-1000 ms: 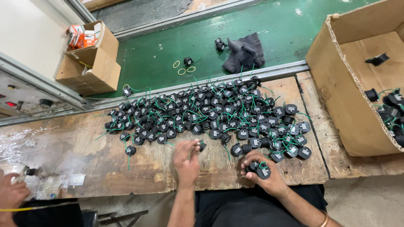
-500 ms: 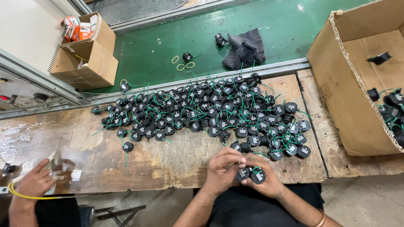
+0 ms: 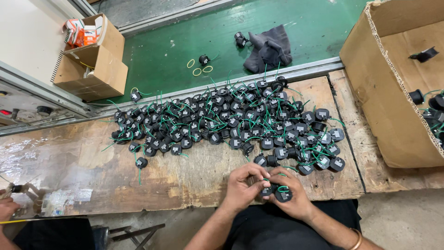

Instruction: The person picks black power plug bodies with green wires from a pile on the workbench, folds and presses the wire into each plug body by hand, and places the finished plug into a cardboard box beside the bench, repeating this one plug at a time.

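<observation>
My left hand [image 3: 243, 185] and my right hand [image 3: 291, 196] meet at the near edge of the wooden bench [image 3: 92, 171]. Together they pinch a small round black part with a green wire [image 3: 267, 190]. In my right palm sits a second black part [image 3: 283, 195]. Just beyond my hands spreads a big heap of the same black parts with green wires [image 3: 222, 122], stretching across the bench top.
A large cardboard box [image 3: 393, 92] with more black parts stands at the right. Behind the bench runs a green belt [image 3: 171, 51] carrying a grey cloth [image 3: 269, 47], loose rings and a small carton [image 3: 90, 60]. Another person's hand [image 3: 7, 210] works at far left.
My left hand came right from the heap with a part and joined my right hand. The other person's hand at the left drew back toward the edge.
</observation>
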The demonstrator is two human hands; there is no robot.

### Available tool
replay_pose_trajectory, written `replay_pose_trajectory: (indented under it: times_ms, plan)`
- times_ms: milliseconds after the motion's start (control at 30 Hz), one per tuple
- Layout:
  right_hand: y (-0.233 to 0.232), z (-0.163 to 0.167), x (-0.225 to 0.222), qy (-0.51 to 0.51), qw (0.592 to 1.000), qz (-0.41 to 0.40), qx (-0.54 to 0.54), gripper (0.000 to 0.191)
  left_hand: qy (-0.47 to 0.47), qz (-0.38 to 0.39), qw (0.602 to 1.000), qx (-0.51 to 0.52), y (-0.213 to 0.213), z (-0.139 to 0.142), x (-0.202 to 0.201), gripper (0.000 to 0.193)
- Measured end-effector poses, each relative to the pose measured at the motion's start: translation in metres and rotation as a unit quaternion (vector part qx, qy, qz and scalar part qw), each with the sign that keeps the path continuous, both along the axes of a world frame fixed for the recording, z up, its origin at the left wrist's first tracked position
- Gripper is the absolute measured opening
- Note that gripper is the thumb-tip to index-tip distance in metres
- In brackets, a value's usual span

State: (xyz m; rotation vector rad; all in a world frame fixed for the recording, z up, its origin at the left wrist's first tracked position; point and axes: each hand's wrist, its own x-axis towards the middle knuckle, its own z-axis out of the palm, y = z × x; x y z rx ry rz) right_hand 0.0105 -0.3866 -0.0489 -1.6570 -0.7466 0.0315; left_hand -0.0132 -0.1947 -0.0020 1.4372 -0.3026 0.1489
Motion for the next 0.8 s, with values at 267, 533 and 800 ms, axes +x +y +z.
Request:
replay_pose_trajectory:
  times_ms: [267, 533, 800]
  plan:
    - [0.0, 0.0, 0.002, -0.024, 0.998, 0.039, 0.038, 0.042, -0.217, 0.159, 0.941, 0.204, 0.085, 0.066, 0.165, 0.017]
    - [0.001, 0.006, 0.001, -0.029, 0.996, 0.088, -0.004, 0.045, -0.078, 0.289, 0.75, 0.59, 0.136, 0.105, 0.339, 0.072]
    - [0.0, 0.012, 0.001, 0.0, 0.996, 0.091, -0.016, 0.04, 0.088, 0.283, 0.702, 0.647, 0.145, 0.089, 0.352, 0.021]
